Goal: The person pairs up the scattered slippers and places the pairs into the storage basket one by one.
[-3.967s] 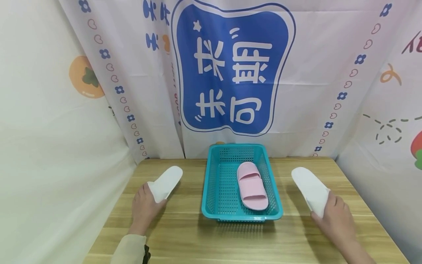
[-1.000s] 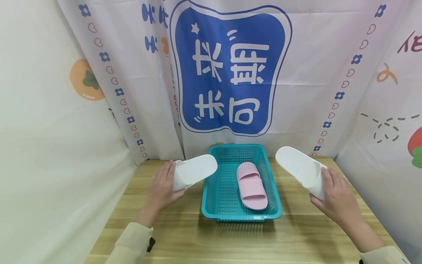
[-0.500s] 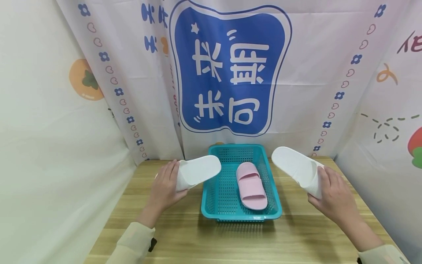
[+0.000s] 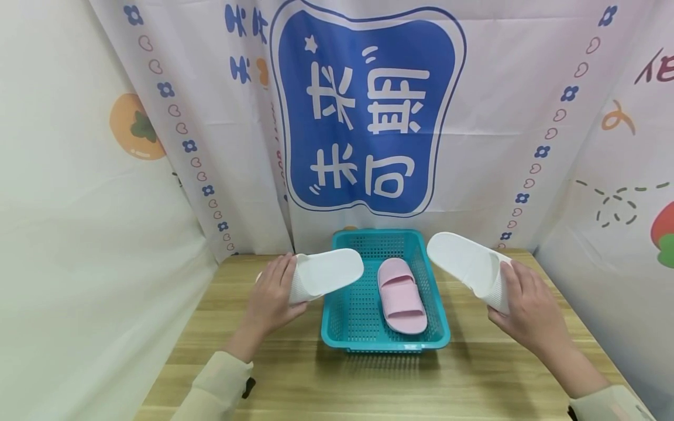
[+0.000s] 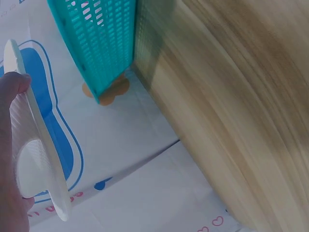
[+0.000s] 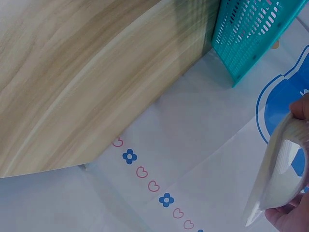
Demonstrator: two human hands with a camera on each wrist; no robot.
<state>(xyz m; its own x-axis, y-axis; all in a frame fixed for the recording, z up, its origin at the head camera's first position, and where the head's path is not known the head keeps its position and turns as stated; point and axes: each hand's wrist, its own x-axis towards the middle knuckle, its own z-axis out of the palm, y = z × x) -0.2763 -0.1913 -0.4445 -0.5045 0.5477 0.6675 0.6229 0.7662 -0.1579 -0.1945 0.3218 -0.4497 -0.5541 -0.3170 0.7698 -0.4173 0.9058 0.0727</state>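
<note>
My left hand [image 4: 272, 299] grips a white slipper [image 4: 333, 271] by its ribbed strap, with the sole's end reaching over the left rim of the teal basket. In the left wrist view the thumb lies along the edge of this slipper [image 5: 41, 125]. On the other side, my right hand [image 4: 532, 307] holds a second white slipper [image 4: 463, 257] around its strap; its far end overlaps the basket's right rim. The right wrist view shows that slipper [image 6: 280, 169] between thumb and fingers. Inside the basket [image 4: 386, 347], a pink slipper [image 4: 402, 297] lies along the right side.
The basket stands on a wood-grain table [image 4: 379, 392] near its back edge. Behind hangs a white printed cloth [image 4: 484, 175] with a blue panel, and more cloth encloses the left and right sides.
Both white slippers have been lifted off the table sides and turned, straps now showing. Over the last second each hand has moved slightly inward toward the basket. The pink slipper has stayed put.
</note>
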